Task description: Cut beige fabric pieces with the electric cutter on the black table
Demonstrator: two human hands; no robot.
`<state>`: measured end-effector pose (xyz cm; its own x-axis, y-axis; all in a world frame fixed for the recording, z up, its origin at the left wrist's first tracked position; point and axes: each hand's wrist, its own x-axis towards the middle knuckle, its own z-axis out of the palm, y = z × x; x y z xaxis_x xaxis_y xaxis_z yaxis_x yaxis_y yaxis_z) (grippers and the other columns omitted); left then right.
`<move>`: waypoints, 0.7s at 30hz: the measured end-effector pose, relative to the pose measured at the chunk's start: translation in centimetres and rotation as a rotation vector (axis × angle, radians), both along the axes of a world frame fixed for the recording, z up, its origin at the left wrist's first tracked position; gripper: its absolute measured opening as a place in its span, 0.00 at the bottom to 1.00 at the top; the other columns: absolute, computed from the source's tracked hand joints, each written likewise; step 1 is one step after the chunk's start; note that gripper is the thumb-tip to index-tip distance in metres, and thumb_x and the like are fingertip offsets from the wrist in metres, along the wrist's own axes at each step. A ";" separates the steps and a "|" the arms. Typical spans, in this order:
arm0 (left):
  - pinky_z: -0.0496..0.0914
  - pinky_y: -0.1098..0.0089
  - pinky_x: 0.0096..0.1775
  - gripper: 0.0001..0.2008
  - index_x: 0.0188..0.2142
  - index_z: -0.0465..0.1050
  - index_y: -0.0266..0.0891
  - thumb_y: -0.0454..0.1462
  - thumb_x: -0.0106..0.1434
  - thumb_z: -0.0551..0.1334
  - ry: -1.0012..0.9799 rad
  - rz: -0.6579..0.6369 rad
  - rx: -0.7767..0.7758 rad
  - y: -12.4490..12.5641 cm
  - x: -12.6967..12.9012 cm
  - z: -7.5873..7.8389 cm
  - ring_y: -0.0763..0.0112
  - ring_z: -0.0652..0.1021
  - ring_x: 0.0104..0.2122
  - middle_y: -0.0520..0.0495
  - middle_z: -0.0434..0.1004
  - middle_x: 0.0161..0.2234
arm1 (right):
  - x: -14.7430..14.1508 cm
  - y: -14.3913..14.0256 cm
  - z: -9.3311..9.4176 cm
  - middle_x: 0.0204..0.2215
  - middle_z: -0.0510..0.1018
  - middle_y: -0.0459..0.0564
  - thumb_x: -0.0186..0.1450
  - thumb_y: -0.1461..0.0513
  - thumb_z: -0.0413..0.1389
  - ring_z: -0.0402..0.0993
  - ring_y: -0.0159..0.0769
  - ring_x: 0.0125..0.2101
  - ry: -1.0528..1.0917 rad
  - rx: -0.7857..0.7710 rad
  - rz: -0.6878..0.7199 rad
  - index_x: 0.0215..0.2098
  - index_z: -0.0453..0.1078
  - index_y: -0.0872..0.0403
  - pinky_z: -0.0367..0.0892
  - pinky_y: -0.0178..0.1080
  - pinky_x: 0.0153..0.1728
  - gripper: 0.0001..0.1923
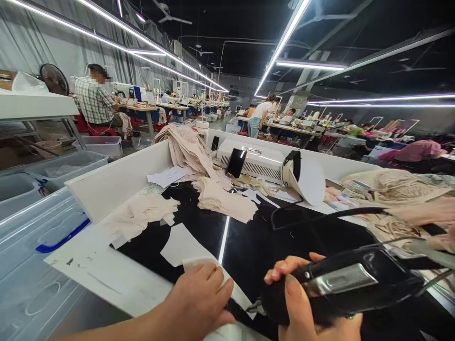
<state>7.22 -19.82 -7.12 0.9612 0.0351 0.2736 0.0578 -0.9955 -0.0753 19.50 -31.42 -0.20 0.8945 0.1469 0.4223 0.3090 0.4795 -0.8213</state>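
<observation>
In the head view, the left hand (199, 296) is pressing a pale fabric piece (199, 258) flat on the black tabletop (256, 246), fingers together. The right hand (305, 308) is gripping a black cutting tool (341, 289), fingers clamped around it. Cut pieces (222, 196) are already lying stacked behind; this piece appears still unfinished.

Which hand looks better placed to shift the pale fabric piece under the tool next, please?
Probably the left hand: it already rests flat on the pale fabric piece on the black worktop. The right hand is fully occupied gripping the black handheld tool.
</observation>
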 end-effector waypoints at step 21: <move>0.70 0.57 0.55 0.24 0.62 0.66 0.40 0.46 0.72 0.65 -0.259 -0.012 0.201 -1.5 -0.4 -3.1 0.52 0.78 0.51 0.34 0.77 0.53 | 1.3 2.7 1.6 0.26 0.76 0.42 0.54 0.62 0.70 0.72 0.35 0.26 0.104 0.060 0.122 0.46 0.70 0.48 0.76 0.39 0.24 0.23</move>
<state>6.86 -21.31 -10.24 0.8589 -0.0552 0.5091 0.0892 -0.9629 -0.2548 20.85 -28.75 1.43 0.9110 0.2341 0.3394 0.1605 0.5570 -0.8148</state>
